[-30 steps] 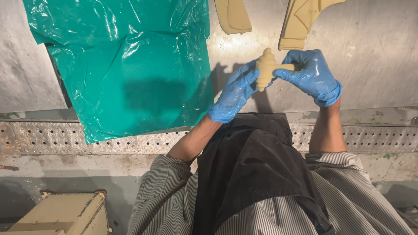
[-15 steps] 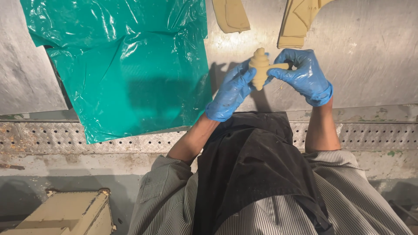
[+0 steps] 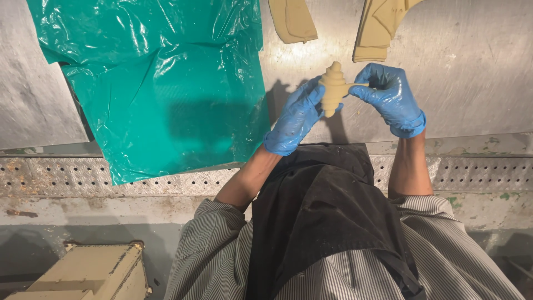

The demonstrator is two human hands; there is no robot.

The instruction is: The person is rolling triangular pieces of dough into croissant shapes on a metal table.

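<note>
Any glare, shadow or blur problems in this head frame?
Head view: sharp throughout; glare streaks on the green plastic sheet; the person's dark shadow falls across it and beside the left hand; rolled dough piece and right hand evenly lit.

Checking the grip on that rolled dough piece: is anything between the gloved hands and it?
Nothing visible. The left hand holds the rolled dough piece directly, and the right hand pinches its thin tail end. Only the blue gloves lie between skin and dough.

There were one rolled dough piece (image 3: 333, 88), two flat dough pieces (image 3: 292, 20) (image 3: 382, 25) at the surface's far edge, one green plastic sheet (image 3: 155, 83), one box (image 3: 83, 272).
</note>
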